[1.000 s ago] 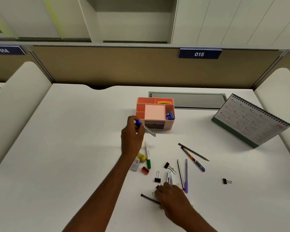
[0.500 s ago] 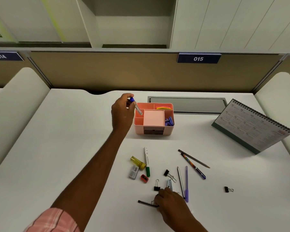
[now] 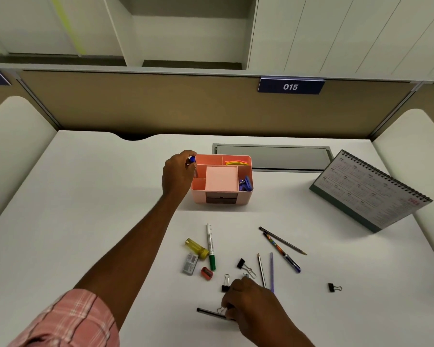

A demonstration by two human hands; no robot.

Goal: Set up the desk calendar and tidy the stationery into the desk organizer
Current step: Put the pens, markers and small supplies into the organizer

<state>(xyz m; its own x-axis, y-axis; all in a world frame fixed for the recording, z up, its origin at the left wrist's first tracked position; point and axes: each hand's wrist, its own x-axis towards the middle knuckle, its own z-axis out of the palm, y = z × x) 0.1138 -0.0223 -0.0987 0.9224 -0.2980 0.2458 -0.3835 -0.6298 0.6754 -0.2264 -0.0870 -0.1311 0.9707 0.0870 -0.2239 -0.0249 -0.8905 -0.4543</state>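
At the left rear corner of the desk organizer [image 3: 198, 196], the left hand [image 3: 177, 175] is pinching a blue-capped pen [image 3: 192, 160] between thumb and curled fingers. The cap is showing at the top of the grip and the barrel is pointing down along the inside of the left wall. The pen is hanging over the left-hand compartments. Whether its tip is already inside cannot be told, as the hand is hiding it.

Progress, as judged: the desk calendar [image 3: 368, 194] is standing open at the right of the desk [image 3: 86, 196], so that part is looking done. The organizer is holding a pink note pad [image 3: 221, 177] in the middle, yellow strips [image 3: 236, 162] in the rear right compartment and blue clips [image 3: 245, 184] in the right one.

The tidying is looking well short of finished. Lying loose are a green marker [image 3: 211, 246], a yellow tube [image 3: 196, 246], a grey box [image 3: 190, 264], a red sharpener [image 3: 207, 273], a pencil [image 3: 282, 240], a patterned pen [image 3: 281, 251], a purple pen [image 3: 271, 271] and a far binder clip [image 3: 333, 287].

Near the front edge, the right hand [image 3: 251, 299] is curling its fingers down over one end of a black pen [image 3: 208, 312]. Whether they are closing round it cannot be told.
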